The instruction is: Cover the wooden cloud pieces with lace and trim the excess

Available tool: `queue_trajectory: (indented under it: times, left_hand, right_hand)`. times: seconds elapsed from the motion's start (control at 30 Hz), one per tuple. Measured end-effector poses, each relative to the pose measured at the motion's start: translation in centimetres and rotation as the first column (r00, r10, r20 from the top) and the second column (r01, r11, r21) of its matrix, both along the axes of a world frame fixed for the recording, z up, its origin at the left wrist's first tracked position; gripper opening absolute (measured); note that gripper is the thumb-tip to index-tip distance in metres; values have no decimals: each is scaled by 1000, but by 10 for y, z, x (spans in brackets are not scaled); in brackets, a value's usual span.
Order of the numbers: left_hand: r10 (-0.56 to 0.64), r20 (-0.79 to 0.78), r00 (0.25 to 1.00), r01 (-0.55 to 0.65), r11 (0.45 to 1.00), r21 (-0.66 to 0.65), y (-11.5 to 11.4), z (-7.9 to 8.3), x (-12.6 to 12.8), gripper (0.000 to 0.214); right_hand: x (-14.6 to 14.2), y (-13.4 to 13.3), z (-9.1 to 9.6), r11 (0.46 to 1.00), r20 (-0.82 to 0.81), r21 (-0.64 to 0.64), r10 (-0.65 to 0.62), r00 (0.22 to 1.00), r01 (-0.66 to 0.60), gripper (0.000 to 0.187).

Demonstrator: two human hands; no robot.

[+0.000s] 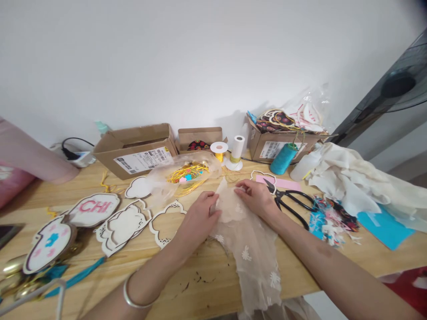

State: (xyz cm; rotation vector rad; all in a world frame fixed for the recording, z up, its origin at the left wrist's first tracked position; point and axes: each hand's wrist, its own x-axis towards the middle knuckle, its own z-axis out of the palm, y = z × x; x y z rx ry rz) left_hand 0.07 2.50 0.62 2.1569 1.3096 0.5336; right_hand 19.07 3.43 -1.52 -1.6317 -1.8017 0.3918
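Note:
A sheer cream fabric (247, 253) with white embroidered flowers lies over the wooden table and hangs past its front edge. My left hand (200, 215) pinches its left side, thumb and fingers close together. On the opposite side my right hand (256, 195) holds the cloth's upper part with bent fingers. A paler layer (230, 206) shows between the hands; whether it is a fold or a separate piece I cannot tell. Black-handled scissors (293, 200) lie just right of my right hand. Left of my left hand rests a wooden cut-out frame (155, 231).
Cardboard boxes (136, 149) stand along the wall, with thread spools (284, 158) before them. A plastic bag (160, 180) holds yellow cords. Decorated plaques (93, 209) lie at left. Fabric scraps (333, 222), blue sheet (387, 226) and white cloth (360, 178) are at right.

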Motion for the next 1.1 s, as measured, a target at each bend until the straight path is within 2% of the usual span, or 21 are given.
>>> queue_trajectory:
  times: [1.1]
  left_hand:
    - [-11,-74,997,10,1000,-16,-2,4,-3,20]
  right_hand:
    - [0,6,0,999,13,-39,2,1000,-2,16]
